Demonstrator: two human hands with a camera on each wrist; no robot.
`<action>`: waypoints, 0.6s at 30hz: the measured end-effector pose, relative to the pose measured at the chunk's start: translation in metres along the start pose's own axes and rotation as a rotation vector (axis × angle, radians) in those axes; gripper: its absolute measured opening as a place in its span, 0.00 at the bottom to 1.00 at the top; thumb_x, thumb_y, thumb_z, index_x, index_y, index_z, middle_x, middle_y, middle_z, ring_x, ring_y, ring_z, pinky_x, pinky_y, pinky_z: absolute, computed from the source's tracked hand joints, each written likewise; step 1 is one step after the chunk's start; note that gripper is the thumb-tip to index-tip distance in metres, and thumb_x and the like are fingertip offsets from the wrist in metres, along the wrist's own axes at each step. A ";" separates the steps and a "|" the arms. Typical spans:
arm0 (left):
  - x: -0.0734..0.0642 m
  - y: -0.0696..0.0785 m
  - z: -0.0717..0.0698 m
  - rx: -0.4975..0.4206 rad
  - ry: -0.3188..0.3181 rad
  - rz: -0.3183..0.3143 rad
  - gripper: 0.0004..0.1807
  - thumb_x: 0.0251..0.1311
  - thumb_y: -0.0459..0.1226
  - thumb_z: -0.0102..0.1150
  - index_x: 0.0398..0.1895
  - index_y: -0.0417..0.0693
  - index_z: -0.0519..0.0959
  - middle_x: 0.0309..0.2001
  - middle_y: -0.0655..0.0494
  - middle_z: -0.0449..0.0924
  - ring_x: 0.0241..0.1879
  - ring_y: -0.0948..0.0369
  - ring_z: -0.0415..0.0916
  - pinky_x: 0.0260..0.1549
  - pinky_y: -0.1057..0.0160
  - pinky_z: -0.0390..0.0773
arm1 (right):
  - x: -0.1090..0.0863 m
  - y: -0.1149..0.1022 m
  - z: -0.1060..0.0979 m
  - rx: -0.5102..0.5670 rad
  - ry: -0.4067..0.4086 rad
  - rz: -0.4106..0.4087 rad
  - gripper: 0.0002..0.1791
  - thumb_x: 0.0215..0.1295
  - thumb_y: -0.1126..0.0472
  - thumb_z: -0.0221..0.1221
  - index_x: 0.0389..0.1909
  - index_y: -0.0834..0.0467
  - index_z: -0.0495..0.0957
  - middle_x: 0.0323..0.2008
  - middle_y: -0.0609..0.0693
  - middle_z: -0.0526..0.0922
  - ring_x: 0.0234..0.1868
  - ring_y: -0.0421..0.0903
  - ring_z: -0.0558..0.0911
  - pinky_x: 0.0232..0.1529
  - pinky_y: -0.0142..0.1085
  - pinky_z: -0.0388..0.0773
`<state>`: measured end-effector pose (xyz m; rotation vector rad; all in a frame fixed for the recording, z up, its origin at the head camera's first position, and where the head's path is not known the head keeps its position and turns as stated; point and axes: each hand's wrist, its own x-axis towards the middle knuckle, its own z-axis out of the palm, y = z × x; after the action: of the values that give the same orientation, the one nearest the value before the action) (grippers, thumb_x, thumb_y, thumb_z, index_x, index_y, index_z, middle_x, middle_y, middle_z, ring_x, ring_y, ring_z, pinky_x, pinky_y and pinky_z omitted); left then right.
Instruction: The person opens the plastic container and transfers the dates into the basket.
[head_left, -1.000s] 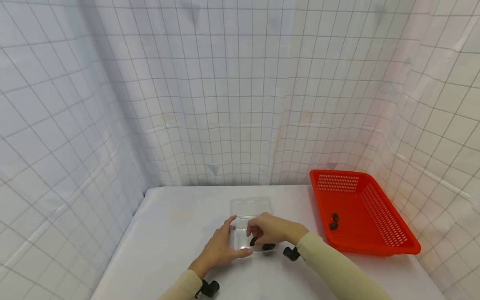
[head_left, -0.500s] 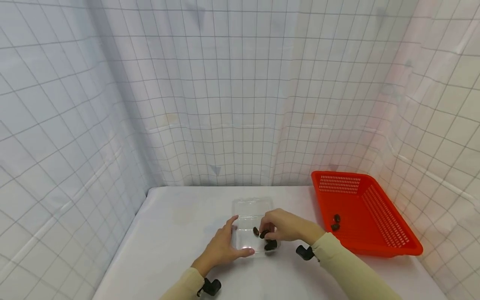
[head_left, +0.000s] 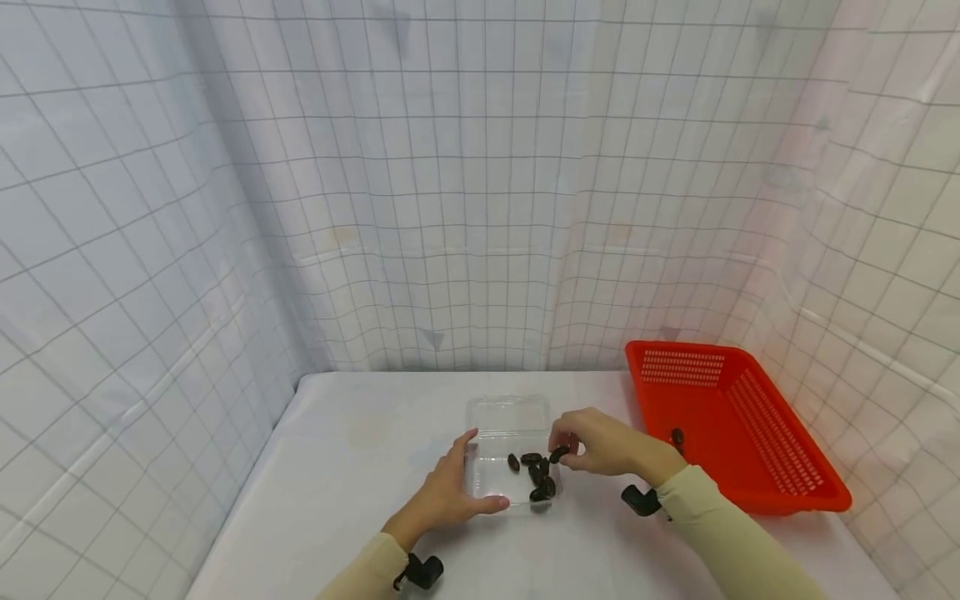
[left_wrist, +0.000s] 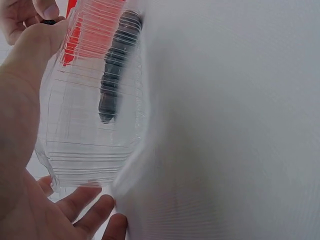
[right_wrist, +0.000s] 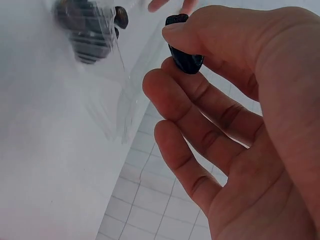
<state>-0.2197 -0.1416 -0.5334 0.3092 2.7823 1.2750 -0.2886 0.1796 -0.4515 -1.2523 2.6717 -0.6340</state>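
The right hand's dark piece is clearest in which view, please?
The right wrist view, where the dark piece looks largest, partly behind the thumb. The head view shows it small; left wrist, only a sliver.

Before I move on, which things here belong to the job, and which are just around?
Job:
left hand
right hand
its pinched dark piece
clear container
dark pieces inside it
red basket holding another piece, probably

Just around:
white table
gridded curtain
wrist cameras

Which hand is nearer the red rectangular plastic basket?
Right. The right hand is left of the basket; the left hand is farther left, at the clear rectangular plastic container.
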 end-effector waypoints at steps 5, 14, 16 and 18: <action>0.000 -0.006 0.003 -0.034 -0.020 0.020 0.77 0.51 0.57 0.94 0.97 0.50 0.51 0.86 0.37 0.71 0.81 0.33 0.74 0.77 0.20 0.72 | -0.010 0.009 -0.008 0.012 0.010 0.027 0.08 0.75 0.65 0.75 0.47 0.48 0.91 0.42 0.37 0.92 0.41 0.30 0.85 0.55 0.45 0.93; 0.005 -0.013 -0.002 -0.124 -0.081 0.092 0.78 0.58 0.54 0.91 0.98 0.46 0.44 0.91 0.33 0.61 0.89 0.33 0.64 0.85 0.26 0.67 | -0.030 0.026 -0.032 0.019 0.047 0.070 0.10 0.76 0.65 0.75 0.46 0.46 0.90 0.42 0.36 0.93 0.43 0.31 0.88 0.57 0.43 0.92; 0.005 -0.013 -0.003 -0.112 -0.094 0.081 0.78 0.60 0.55 0.90 0.99 0.46 0.42 0.91 0.34 0.61 0.88 0.32 0.65 0.84 0.26 0.67 | -0.034 0.031 -0.037 0.018 0.066 0.073 0.10 0.75 0.65 0.76 0.46 0.46 0.89 0.41 0.37 0.94 0.43 0.31 0.88 0.57 0.44 0.92; 0.003 -0.012 -0.004 -0.106 -0.103 0.068 0.77 0.61 0.56 0.89 0.99 0.46 0.42 0.91 0.34 0.62 0.88 0.31 0.65 0.83 0.25 0.68 | -0.039 0.037 -0.041 0.016 0.084 0.083 0.11 0.74 0.66 0.76 0.45 0.46 0.89 0.40 0.37 0.94 0.42 0.31 0.88 0.54 0.41 0.91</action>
<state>-0.2254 -0.1512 -0.5400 0.4533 2.6291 1.3735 -0.3008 0.2430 -0.4323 -1.1282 2.7637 -0.7095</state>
